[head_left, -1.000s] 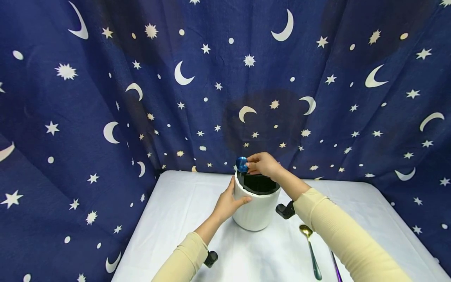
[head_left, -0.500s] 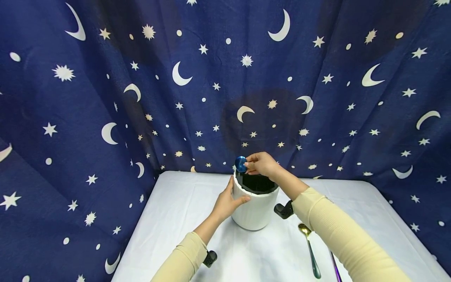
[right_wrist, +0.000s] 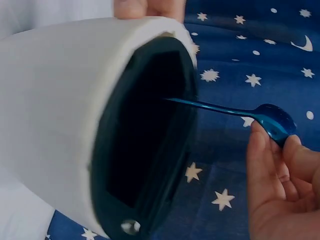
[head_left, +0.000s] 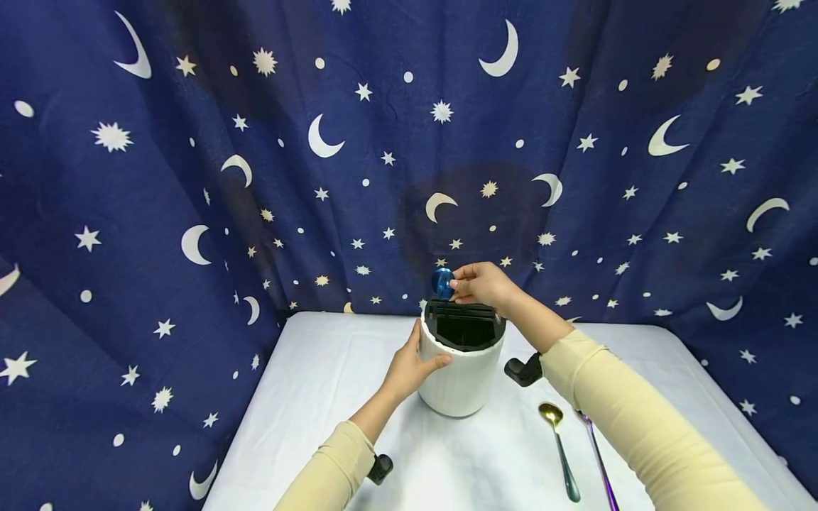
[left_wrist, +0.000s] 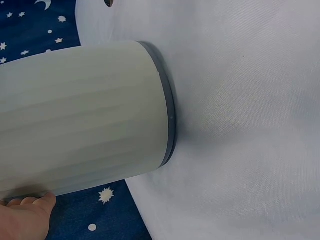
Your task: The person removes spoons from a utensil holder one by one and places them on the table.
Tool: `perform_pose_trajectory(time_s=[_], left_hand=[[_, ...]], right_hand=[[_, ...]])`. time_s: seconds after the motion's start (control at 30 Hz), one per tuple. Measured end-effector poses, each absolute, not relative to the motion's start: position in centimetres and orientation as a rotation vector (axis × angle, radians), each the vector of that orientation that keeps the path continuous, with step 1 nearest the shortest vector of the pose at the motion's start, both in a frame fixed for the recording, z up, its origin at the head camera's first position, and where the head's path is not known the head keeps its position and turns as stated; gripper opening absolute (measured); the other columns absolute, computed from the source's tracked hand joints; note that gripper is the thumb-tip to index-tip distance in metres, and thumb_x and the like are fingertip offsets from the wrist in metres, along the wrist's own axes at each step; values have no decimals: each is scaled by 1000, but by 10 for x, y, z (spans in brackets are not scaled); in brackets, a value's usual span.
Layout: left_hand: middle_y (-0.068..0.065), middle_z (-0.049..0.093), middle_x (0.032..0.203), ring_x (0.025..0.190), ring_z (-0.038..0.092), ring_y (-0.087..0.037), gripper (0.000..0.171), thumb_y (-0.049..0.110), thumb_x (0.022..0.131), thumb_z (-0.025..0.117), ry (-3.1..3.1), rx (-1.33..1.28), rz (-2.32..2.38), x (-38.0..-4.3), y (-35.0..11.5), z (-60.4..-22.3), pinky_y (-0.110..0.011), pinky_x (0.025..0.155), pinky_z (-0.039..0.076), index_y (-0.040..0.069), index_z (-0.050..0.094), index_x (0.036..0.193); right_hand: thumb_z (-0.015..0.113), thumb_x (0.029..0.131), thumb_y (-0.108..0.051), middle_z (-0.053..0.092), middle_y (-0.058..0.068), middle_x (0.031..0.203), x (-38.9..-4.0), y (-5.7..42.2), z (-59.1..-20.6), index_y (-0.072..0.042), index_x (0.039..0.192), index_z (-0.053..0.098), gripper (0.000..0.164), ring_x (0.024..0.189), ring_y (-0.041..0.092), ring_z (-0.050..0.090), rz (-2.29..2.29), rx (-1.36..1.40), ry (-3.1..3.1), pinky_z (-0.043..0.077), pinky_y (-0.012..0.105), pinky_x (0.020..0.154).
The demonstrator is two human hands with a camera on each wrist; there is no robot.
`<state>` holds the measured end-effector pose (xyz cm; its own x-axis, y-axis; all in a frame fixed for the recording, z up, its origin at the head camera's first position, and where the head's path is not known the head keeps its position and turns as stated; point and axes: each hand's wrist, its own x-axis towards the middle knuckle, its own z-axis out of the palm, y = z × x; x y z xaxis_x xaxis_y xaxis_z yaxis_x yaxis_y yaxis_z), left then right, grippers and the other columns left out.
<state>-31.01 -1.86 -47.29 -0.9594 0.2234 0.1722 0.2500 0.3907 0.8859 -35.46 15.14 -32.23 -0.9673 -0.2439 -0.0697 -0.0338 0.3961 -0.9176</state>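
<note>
A white cylindrical holder (head_left: 456, 387) with a black slotted insert (head_left: 469, 330) in its top stands upright on the table. Its left side is gripped by my left hand (head_left: 407, 365), thumb across the front near the rim. Over the opening, my right hand (head_left: 488, 287) pinches a shiny blue spoon (head_left: 442, 283) by its bowl. From the right wrist view, the spoon's thin handle (right_wrist: 215, 107) points down into the dark opening, its far end hidden inside. The left wrist view shows the holder's ribbed wall (left_wrist: 85, 115) and part of my left hand (left_wrist: 27, 217).
A spoon with a gold bowl and green handle (head_left: 562, 454) lies on the white tablecloth (head_left: 319, 397) to the right. Beside it lies a purple-handled utensil (head_left: 598, 454), its top partly hidden by my right sleeve. A blue star-and-moon curtain (head_left: 358, 177) hangs behind the table.
My right hand has risen a little with the blue spoon, and more of the black insert shows. More of the purple utensil is uncovered. The left hand keeps its grip on the holder.
</note>
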Motion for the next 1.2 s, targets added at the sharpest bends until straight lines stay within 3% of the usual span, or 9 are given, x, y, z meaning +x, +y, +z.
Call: perform_pose_trajectory(time_s=[0.27,0.47,0.9,1.2], left_hand=[[-14,32,144,127,36,-29,102,53,75,67,-2616,-430,-1648,-309,-18,-474,-44,101,33,13,11,149],[-15,32,144,128,36,-30,101,52,75,67,-2607,-439,-1659,-308,-18,-474,-44,101,33,12,11,149],[-14,31,145,129,33,-29,102,53,75,67,-2599,-455,-1676,-308,-16,-475,-44,103,30,10,11,149],[-18,31,144,128,35,-32,100,49,77,68,-2600,-459,-1658,-306,-15,-473,-45,102,32,6,12,148]], right_hand=[[51,94,-6,60,22,99,-353,161,-294,11,118,51,29,95,34,61,-1628,-240,2485,51,35,79],[51,94,-6,60,21,99,-350,167,-266,12,118,51,29,90,27,63,-1676,-278,2491,51,32,79],[50,95,-10,65,7,90,-332,205,-207,12,120,48,33,77,11,64,-1744,-313,2572,50,28,79],[50,95,-13,65,3,86,-320,240,-185,10,122,46,36,78,11,65,-1781,-216,2609,51,22,75]])
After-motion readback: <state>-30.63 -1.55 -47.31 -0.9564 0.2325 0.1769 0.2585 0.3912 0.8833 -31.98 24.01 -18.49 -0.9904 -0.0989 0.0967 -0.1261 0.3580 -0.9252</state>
